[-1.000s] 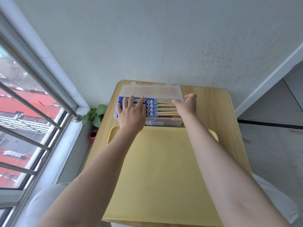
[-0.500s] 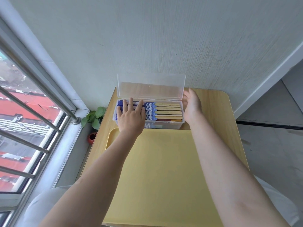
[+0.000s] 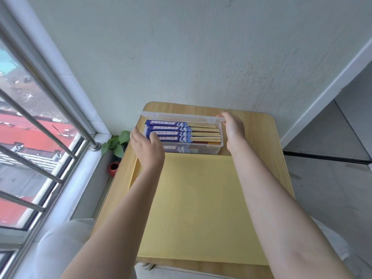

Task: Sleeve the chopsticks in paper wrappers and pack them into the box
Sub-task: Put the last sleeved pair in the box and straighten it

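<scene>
Chopsticks packed, lid coming down.
Head view: sleeved chopsticks (image 3: 182, 131) lie side by side in the clear box (image 3: 218, 147) at the far end of the table (image 3: 261, 135), behind the yellow tray (image 3: 199, 208), blue wrappers to the left. The right hand (image 3: 231, 127) pinches the lid (image 3: 177, 116) at its right corner, probably to close it. The left hand (image 3: 147, 148), fingers relaxed and holding nothing, hovers at the box's left end. Half a second earlier the lid stood upright and the left hand lay flat on the chopsticks.
</scene>
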### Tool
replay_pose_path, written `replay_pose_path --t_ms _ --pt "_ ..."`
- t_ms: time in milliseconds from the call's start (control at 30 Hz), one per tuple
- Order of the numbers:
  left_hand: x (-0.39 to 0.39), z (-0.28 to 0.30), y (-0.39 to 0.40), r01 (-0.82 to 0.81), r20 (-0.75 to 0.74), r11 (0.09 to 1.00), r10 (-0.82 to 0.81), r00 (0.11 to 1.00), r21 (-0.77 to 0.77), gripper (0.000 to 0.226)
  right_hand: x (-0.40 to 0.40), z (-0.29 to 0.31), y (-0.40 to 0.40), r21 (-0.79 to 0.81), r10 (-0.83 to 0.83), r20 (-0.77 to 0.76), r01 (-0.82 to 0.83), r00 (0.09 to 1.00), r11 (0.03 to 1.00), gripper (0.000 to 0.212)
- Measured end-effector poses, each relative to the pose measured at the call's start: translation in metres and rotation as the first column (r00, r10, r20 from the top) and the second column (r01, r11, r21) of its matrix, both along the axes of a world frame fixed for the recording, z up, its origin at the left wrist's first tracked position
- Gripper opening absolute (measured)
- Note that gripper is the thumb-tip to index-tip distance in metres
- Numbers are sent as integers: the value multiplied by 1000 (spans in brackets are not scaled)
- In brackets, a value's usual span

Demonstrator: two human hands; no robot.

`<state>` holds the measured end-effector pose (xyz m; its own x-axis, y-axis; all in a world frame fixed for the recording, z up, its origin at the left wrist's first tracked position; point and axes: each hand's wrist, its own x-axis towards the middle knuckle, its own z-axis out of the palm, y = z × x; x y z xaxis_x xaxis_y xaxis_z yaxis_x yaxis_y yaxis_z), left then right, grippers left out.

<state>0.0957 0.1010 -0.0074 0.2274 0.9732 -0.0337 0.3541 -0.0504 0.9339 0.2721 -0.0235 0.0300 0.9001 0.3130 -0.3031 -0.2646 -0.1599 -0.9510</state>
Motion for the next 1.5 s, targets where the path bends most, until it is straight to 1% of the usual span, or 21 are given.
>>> replay_pose_path --t_ms 100,167,200,267,367,433,533,600,700,767,867,967,1067,1167,1233,1400,1500 --pt "1 11 21 9 115 969 20 993 -245 59 -8 -7 -6 -60 32 87 -26 996 998 15" --pt "1 18 30 42 175 920 29 984 -389 56 -12 -10 -9 -93 56 105 -46 993 995 18" --pt "1 22 33 60 199 896 33 979 -440 56 -12 -11 -10 -97 57 106 -47 993 994 19" --pt "3 25 39 89 229 874 25 973 -477 57 -12 -14 -11 -88 52 108 -42 993 995 17" --pt "9 28 41 114 257 872 14 966 -476 52 -11 -17 -8 -81 45 105 -37 993 996 16" --pt "11 27 42 108 233 879 4 972 -464 48 -10 -19 -5 -80 42 97 -34 994 996 16" --pt "11 21 46 119 230 893 -18 973 -435 63 -10 -18 -2 -77 29 98 -21 995 997 15" --pt "11 15 50 107 209 899 -18 978 -425 65 -9 -19 -2 -73 23 101 -16 995 997 16" --pt "8 14 46 70 196 933 0 981 -354 53 -11 -24 -3 -75 22 113 -14 993 997 26" --pt "4 12 42 56 207 944 13 978 -324 52 -12 -29 -6 -58 3 109 3 994 998 34" --pt "-3 6 36 62 207 942 8 978 -331 52 -19 -37 -11 -50 -3 83 7 997 999 36" --pt "-9 -2 34 61 171 941 -3 985 -332 50 -26 -50 -16 -99 21 55 -15 998 995 41" --pt "-15 -10 34 58 142 936 -9 990 -348 47 -33 -59 -18 -131 26 2 -26 1000 991 38" --pt "-18 -16 36 88 123 921 -44 991 -379 31 -34 -60 -18 -161 33 1 -32 999 986 35" --pt "-19 -19 39 100 128 916 -54 990 -388 23 -33 -60 -18 -173 36 14 -33 999 984 31" --pt "-18 -18 44 86 128 913 -38 991 -399 2 -31 -62 -18 -191 62 36 -54 997 980 21" --pt "-16 -13 44 46 138 899 17 990 -436 6 -34 -63 -17 -182 45 50 -35 998 983 17"
